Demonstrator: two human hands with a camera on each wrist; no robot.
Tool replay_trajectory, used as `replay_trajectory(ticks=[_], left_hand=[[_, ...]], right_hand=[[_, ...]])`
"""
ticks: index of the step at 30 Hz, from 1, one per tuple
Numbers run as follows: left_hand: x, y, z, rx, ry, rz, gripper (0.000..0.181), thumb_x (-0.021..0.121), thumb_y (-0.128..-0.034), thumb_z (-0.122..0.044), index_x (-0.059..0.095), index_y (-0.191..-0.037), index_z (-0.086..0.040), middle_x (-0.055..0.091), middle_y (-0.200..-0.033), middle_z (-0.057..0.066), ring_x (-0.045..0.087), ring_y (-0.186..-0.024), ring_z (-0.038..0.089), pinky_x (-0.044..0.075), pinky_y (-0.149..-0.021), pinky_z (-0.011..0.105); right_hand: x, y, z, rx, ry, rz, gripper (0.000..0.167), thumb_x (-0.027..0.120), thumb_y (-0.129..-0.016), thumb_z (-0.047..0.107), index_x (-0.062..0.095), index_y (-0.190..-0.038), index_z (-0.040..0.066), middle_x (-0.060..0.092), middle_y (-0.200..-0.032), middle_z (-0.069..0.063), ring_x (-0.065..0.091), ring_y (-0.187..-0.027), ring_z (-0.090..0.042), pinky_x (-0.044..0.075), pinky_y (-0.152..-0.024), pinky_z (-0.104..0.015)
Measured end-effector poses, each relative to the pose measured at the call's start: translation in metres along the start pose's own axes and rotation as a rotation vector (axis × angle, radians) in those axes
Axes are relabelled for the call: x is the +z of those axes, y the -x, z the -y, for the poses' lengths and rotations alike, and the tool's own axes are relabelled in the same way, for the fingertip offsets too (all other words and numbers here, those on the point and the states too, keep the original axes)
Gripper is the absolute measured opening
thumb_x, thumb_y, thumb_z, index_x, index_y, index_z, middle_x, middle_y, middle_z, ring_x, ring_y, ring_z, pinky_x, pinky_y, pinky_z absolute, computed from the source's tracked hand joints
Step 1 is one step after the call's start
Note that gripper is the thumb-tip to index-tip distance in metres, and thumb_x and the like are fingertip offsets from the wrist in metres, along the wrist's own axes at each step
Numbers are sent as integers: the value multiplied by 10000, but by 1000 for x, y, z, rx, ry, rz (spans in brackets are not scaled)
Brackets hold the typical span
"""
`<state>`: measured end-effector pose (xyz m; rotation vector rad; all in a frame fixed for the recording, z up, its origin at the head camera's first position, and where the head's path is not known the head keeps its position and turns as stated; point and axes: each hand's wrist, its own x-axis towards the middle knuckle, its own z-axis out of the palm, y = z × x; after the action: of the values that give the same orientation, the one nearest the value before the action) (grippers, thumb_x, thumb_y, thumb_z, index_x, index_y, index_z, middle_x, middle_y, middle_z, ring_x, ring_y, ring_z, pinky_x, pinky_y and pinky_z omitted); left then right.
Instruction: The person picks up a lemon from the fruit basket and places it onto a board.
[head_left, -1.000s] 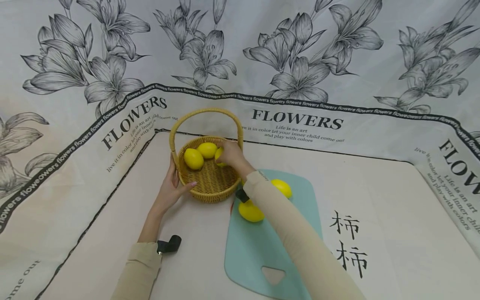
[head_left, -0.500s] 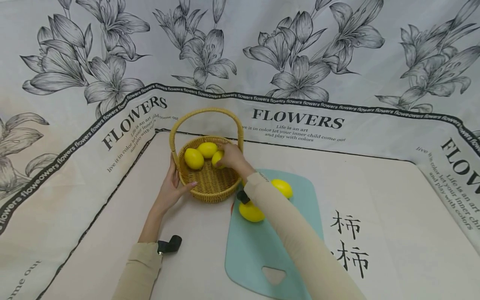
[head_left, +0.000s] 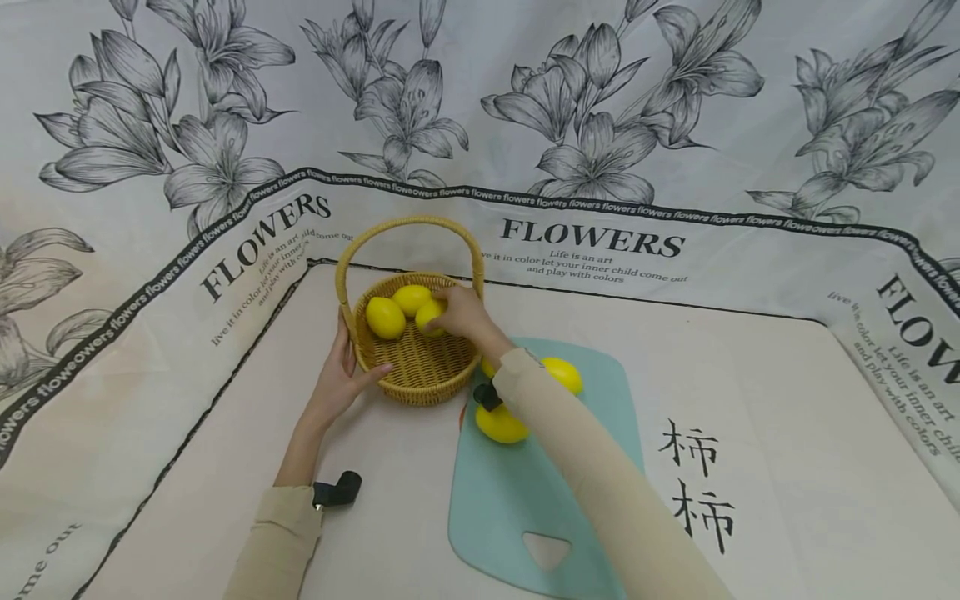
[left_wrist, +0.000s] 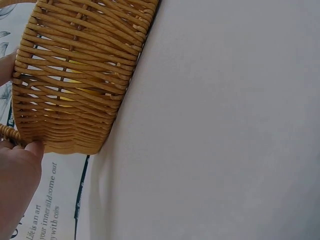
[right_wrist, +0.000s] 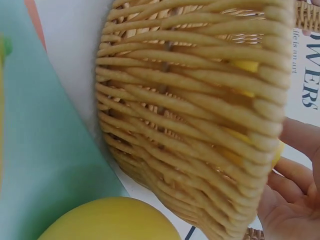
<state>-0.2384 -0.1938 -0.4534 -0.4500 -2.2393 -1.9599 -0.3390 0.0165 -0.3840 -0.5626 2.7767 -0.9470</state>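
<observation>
A woven basket [head_left: 424, 375] with a tall handle stands near the back of the table. My left hand [head_left: 337, 387] grips its left side, thumb over the front rim; the left wrist view shows this hand [left_wrist: 20, 175] at the basket wall [left_wrist: 75, 75]. Inside lie two lemons [head_left: 386, 318] [head_left: 412, 299] by the back left. My right hand [head_left: 467, 315] reaches over the right rim with its fingers round a third lemon [head_left: 430, 317], which is partly covered. In the right wrist view the hand [right_wrist: 295, 185] is partly hidden behind the basket wall [right_wrist: 190, 90].
Right of the basket a light blue-green cutting board [head_left: 517, 500] lies on the table. On it are lemons [head_left: 502, 422] [head_left: 562, 376], and another is mostly hidden by the right sleeve [head_left: 585, 450]. Flower-printed cloth [head_left: 420, 200] rises behind and at the sides.
The lemon at my right hand has moved slightly left inside the basket, closer to the other two, and more of it shows. My left hand holds the basket as before.
</observation>
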Motion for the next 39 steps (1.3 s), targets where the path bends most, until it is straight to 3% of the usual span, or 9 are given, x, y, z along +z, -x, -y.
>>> replay_trajectory(ticks=[7, 13, 22, 25, 29, 35, 39], left_hand=[[0, 0, -3, -15, 10, 4, 1119, 706, -855, 9, -164, -1522, -215, -196, -1585, -11, -54, -1464, 151, 65, -1187, 258], [4, 4, -24, -21, 22, 18, 1100, 690, -855, 39, -172, -1517, -124, -202, -1584, 67, -59, -1466, 224, 54, -1196, 319], [2, 3, -15, -34, 5, 4, 1101, 695, -857, 23, -154, -1524, -189, -190, -1586, 3, -51, -1463, 152, 49, -1200, 331], [0, 1, -4, -10, -2, -2, 1110, 707, -853, 8, -136, -1528, -251, -178, -1588, -34, -45, -1463, 134, 65, -1195, 295], [0, 1, -1, 8, -6, -4, 1105, 713, -856, -14, -121, -1528, -288, -168, -1590, -50, -41, -1464, 132, 74, -1191, 270], [0, 2, -3, -10, -24, 2, 1102, 703, -862, -5, -146, -1527, -233, -197, -1583, -21, -66, -1461, 143, 57, -1189, 257], [2, 3, -14, -12, -4, 13, 1100, 694, -856, 28, -161, -1523, -157, -215, -1579, 38, -86, -1461, 180, 35, -1193, 283]], right_hand=[[-6, 6, 0, -31, -62, -22, 670, 796, -811, 204, 508, -1391, 33, 527, -1386, -126, 480, -1265, -246, 393, -1083, -333], [-9, 12, -1, -51, -68, -43, 665, 799, -806, 246, 526, -1385, 64, 536, -1383, -104, 482, -1271, -236, 397, -1083, -341], [-15, 23, 0, -95, -95, -75, 628, 803, -802, 247, 561, -1360, 88, 561, -1353, -89, 521, -1217, -235, 439, -1043, -350], [-17, 28, 3, -109, -105, -79, 627, 804, -799, 258, 567, -1356, 93, 562, -1353, -82, 527, -1210, -230, 449, -1033, -347], [-21, 35, 7, -135, -105, -85, 631, 802, -799, 272, 567, -1358, 96, 565, -1352, -78, 532, -1207, -234, 457, -1024, -352], [-24, 45, 11, -178, -120, -85, 635, 798, -802, 282, 562, -1363, 98, 559, -1361, -69, 532, -1222, -235, 460, -1024, -332], [-25, 52, 13, -210, -116, -92, 637, 796, -801, 283, 562, -1362, 94, 559, -1363, -60, 529, -1231, -232, 455, -1031, -329]])
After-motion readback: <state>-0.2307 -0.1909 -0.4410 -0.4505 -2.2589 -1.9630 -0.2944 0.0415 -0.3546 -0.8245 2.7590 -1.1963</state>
